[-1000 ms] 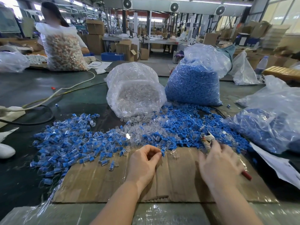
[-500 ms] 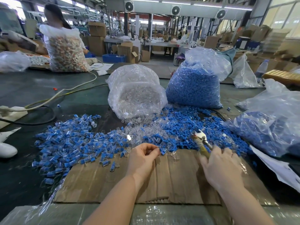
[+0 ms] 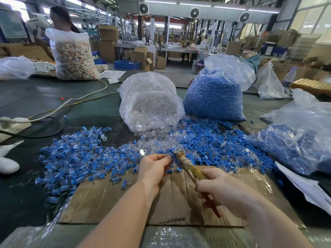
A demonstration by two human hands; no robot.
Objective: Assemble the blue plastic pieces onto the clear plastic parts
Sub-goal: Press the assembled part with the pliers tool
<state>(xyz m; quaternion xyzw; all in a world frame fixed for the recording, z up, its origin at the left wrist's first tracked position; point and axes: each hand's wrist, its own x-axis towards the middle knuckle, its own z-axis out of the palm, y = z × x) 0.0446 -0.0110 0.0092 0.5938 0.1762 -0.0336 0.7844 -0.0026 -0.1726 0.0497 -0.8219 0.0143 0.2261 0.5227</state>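
At centre frame the left hand [image 3: 155, 166] pinched a small part, too hidden to identify, against the tip of the pliers [image 3: 188, 167], whose handles the right hand [image 3: 222, 192] gripped. A large heap of assembled pieces [image 3: 75, 161] lay at left, so much looked done; yet loose blue pieces [image 3: 215, 140] and clear parts [image 3: 157, 138] spread above the hands, and 2 full bags, the clear bag [image 3: 150, 102] and the blue bag [image 3: 213, 97], stood behind, so far more remained. The cardboard sheet [image 3: 111, 199] below the hands offered open working room, hemmed by piles above and by another bag [image 3: 300, 133] at right.
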